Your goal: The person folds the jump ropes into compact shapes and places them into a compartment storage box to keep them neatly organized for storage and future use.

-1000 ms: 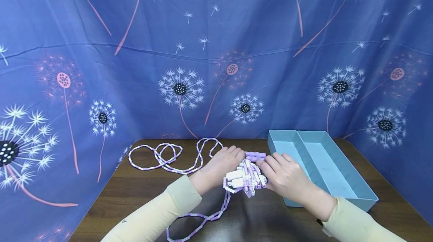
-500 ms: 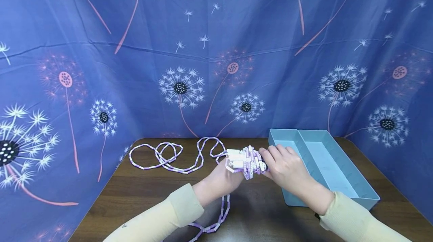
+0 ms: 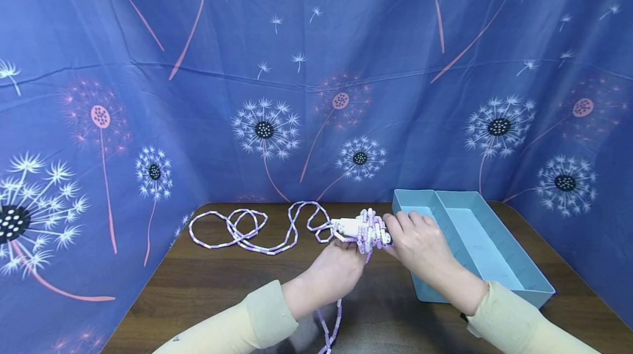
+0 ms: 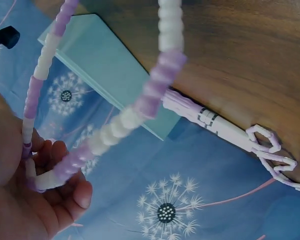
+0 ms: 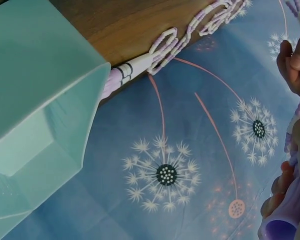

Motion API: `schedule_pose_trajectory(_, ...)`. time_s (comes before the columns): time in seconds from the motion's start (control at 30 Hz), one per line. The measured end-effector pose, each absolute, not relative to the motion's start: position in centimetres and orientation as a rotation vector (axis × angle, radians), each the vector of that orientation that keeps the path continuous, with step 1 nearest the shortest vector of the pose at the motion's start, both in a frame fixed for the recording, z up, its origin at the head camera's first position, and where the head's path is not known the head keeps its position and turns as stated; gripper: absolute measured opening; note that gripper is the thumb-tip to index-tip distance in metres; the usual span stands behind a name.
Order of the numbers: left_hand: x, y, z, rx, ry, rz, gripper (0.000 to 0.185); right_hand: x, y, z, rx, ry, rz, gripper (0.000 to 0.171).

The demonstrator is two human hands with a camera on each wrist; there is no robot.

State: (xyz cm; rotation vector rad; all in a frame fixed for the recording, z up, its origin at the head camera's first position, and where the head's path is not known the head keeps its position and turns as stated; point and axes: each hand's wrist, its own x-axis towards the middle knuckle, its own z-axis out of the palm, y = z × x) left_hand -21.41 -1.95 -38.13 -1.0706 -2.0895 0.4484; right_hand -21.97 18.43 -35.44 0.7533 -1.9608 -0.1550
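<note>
In the head view, my right hand [image 3: 420, 241] grips the handle of a beaded jump rope, with purple and white turns of rope [image 3: 371, 230] bundled around it. The handle's flared purple end [image 5: 285, 225] shows past the curled fingers in the right wrist view. My left hand [image 3: 336, 271], just below and left of the bundle, holds a run of the beaded rope [image 4: 112, 132] between thumb and fingers. On the table behind lies a second handle [image 4: 225, 131], purple and white with black bands. The bundle partly covers it in the head view.
Loose loops of the rope [image 3: 212, 246] lie at the table's back left. Another length [image 3: 330, 329] trails toward the front. A light blue two-compartment tray [image 3: 494, 244] stands right of my right hand. Dandelion-patterned cloth [image 3: 306, 40] hangs behind the brown table [image 3: 198, 299].
My left hand has moved from behind the bundle to its near side, then slightly right. The bundle has shifted away from me, and the front rope length is drawn in.
</note>
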Motion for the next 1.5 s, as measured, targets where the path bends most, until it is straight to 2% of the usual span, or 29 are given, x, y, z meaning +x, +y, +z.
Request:
schedule_pose_trajectory(0.13, -21.0, -1.9, -37.9, -1.088, -2.111, 0.452, 0.012, -22.1, 18.5, -35.6, 0.732, -1.960, -0.169, 0.061)
schedule_pose_trajectory(0.8, -19.7, -3.2, -36.3, -1.128, -2.032, 0.343, 0.011, -22.4, 18.2, -36.7, 0.716, -2.014, -0.222, 0.051)
schedule_pose_trajectory(1.13, -19.8, -3.9, -35.1, -1.167, -2.018, 0.392, 0.022, -22.3, 18.4, -37.9, 0.709, -2.011, -0.234, 0.055)
schedule_pose_trajectory(1.5, -20.5, -4.4, -33.7, -1.155, -2.001, 0.470, 0.020, -22.6, 18.3, -38.0, 0.742, -1.991, -0.264, 0.047)
